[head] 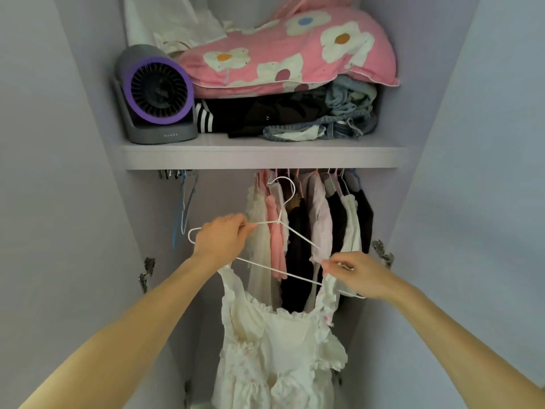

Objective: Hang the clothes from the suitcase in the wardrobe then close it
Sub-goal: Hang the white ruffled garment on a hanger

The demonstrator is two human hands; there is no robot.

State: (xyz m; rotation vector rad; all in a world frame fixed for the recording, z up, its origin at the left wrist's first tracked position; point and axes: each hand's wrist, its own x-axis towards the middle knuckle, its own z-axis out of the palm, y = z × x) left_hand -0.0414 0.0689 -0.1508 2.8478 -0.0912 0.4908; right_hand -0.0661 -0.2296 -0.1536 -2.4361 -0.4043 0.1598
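- The white dress (274, 349) hangs in front of the open wardrobe (218, 187), below both hands and not yet on the rail. Its long axis runs straight down, with the neckline uppermost and the straps leading up to the hanger (279, 222).
- The right hand (358, 276) is closed in a pinch on the right strap at the hanger's lower right end. The strap is to be drawn fully over that end and seated on the shoulder wire before release.
- The left hand (219, 243) is curled round the left shoulder wire, and the left strap emerges beneath it. A firm grip is required here so that the frame is steadied.
- The hanger is tilted: its long axis runs from upper left to lower right, and the hook points up toward the shelf (265, 157). Levelling is advised, as the strap is otherwise judged likely to slide off.
- The hung clothes (318, 228) are crowded to the right. The gap on their left is judged suitable for the hook. The rail is hidden behind the shelf.
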